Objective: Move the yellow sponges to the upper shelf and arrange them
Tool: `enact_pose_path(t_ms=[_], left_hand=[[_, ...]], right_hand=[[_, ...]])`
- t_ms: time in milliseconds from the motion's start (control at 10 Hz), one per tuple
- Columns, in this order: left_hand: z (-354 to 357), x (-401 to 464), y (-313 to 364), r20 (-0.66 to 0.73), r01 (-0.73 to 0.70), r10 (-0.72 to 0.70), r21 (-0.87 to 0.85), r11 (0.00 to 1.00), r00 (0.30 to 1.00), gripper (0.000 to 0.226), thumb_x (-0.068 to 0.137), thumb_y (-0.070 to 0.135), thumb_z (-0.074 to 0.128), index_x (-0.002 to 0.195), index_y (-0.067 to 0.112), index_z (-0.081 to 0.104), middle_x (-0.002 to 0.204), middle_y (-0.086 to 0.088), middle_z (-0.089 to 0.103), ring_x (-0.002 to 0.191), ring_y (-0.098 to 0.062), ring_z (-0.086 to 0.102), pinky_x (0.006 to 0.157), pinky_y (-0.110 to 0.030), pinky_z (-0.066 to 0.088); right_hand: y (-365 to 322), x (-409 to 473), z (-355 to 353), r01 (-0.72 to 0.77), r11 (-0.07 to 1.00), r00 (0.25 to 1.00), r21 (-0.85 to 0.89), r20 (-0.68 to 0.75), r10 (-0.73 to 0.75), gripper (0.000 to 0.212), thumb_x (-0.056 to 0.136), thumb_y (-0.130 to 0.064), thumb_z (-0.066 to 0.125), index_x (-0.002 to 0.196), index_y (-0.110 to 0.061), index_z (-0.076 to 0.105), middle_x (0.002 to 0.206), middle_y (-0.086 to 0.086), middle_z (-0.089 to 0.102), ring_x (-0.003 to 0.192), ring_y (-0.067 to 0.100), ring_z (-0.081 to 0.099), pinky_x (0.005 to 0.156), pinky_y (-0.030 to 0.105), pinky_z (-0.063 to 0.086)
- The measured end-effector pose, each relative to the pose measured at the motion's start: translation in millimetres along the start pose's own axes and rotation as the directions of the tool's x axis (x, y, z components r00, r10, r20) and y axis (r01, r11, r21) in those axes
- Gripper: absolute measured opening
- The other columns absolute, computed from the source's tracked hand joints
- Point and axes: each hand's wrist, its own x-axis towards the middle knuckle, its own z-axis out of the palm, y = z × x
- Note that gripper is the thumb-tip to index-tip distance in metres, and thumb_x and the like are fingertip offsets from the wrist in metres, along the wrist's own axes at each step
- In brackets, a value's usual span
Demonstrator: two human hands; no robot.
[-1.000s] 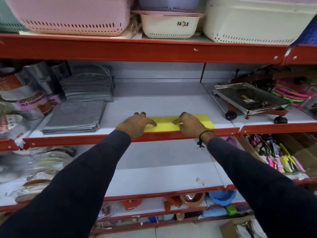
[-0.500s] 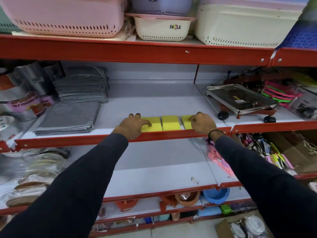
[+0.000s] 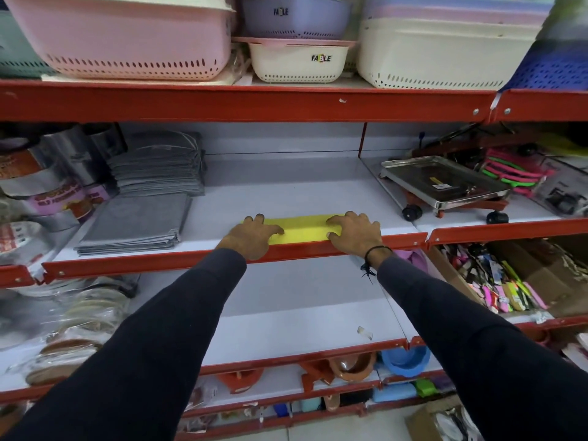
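A row of yellow sponges [image 3: 304,229] lies along the front edge of the white upper shelf [image 3: 286,189], just behind its red lip [image 3: 143,264]. The sponges sit flush against each other, with no gap showing. My left hand [image 3: 251,237] covers the row's left end, fingers spread over the top. My right hand [image 3: 354,232] presses on the right end in the same way. Both hands hide the outer ends of the row.
Stacks of grey cloths [image 3: 136,221] lie left of the sponges. A steel tray on wheels [image 3: 445,183] stands to the right past a divider. Plastic baskets [image 3: 127,36] fill the shelf above. The white lower shelf [image 3: 286,313] lies beneath my arms.
Half a second ago the sponges lay apart with gaps between them. My hands have moved inward and the sponges now sit flush in one row.
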Motion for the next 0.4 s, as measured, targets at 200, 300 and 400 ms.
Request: enact_pose_path(t_ms=[200, 300, 400], left_hand=[[-39, -28, 3, -0.634, -0.071, 0.146, 0.143, 0.987, 0.76, 0.05, 0.103, 0.014, 0.052, 0.152, 0.015, 0.051, 0.14, -0.018, 0.059, 0.112, -0.042, 0.063, 0.081, -0.049, 0.052], [-76, -38, -11, -0.909, -0.073, 0.282, 0.273, 0.959, 0.308, 0.048, 0.105, 0.03, 0.05, 0.148, 0.009, 0.058, 0.143, -0.021, 0.058, 0.117, -0.04, 0.06, 0.092, -0.049, 0.048], [-124, -48, -21, -0.954, 0.052, 0.221, 0.236, 0.97, 0.204, 0.066, 0.108, 0.051, 0.033, 0.167, 0.02, 0.029, 0.17, -0.015, 0.022, 0.154, -0.037, 0.031, 0.123, -0.06, 0.024]], right_hand=[[-22, -43, -49, 0.189, 0.981, 0.81, -0.043, -0.558, -0.181, 0.043, 0.089, -0.051, 0.061, 0.126, -0.032, 0.068, 0.124, -0.003, 0.068, 0.116, 0.023, 0.061, 0.092, 0.041, 0.04], [-33, -54, -101, 0.316, 0.947, 0.521, -0.056, -0.824, -0.223, 0.043, 0.089, -0.053, 0.059, 0.123, -0.029, 0.068, 0.121, -0.001, 0.066, 0.112, 0.022, 0.059, 0.088, 0.039, 0.037], [-41, -55, -162, 0.268, 0.963, 0.457, 0.018, -0.882, -0.111, 0.066, 0.09, -0.064, 0.048, 0.149, -0.034, 0.046, 0.151, 0.001, 0.049, 0.138, 0.022, 0.047, 0.103, 0.044, 0.034]])
